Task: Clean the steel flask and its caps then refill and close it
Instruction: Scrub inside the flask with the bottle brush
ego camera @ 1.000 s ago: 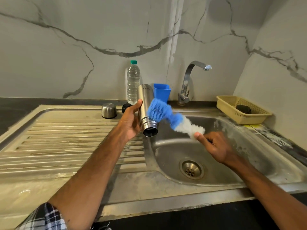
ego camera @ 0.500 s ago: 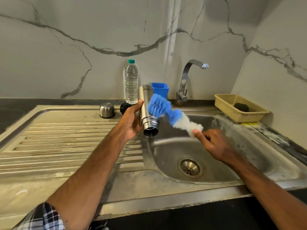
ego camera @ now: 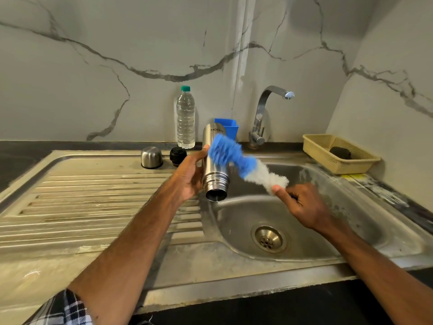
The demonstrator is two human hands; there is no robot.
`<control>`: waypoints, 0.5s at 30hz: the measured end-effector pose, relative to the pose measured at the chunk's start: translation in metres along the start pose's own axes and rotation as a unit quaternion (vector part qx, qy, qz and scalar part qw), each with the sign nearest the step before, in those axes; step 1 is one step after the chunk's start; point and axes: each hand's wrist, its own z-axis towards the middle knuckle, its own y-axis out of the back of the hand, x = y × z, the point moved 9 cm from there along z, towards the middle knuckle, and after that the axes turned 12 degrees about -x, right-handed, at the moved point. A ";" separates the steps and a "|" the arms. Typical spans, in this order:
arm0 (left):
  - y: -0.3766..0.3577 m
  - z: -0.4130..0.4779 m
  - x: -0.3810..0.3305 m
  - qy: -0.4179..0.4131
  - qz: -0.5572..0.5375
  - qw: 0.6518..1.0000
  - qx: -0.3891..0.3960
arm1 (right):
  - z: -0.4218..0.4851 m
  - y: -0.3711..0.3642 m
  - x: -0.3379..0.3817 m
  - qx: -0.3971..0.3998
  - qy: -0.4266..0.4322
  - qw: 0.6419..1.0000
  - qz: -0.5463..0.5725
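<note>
My left hand (ego camera: 190, 174) grips the steel flask (ego camera: 215, 181) over the left rim of the sink basin, tilted with its open mouth toward me and its base toward the wall. My right hand (ego camera: 302, 205) holds the handle end of a blue and white bottle brush (ego camera: 236, 158). The blue bristles press against the flask's outer side. A steel cup cap (ego camera: 151, 157) and a black inner cap (ego camera: 178, 156) stand on the drainboard behind my left hand.
A water-filled plastic bottle (ego camera: 185, 118) and a blue container (ego camera: 228, 127) stand by the wall. The tap (ego camera: 264, 113) rises behind the sink basin (ego camera: 316, 231). A yellow basket (ego camera: 337, 153) with a dark scrubber sits at right. The ridged drainboard (ego camera: 93, 202) spreads left.
The brush head has slid a little up along the flask's side toward its base. Both hands keep their grip and the flask stays in about the same place.
</note>
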 end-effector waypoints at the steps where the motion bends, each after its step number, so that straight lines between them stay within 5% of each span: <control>1: -0.002 0.000 0.000 -0.003 0.007 1.000 0.001 | 0.000 -0.001 0.001 0.006 0.009 1.000 -0.004; 15: -0.008 -0.002 0.008 -0.009 0.067 0.998 -0.002 | 0.004 -0.006 -0.022 0.006 -0.065 0.998 -0.017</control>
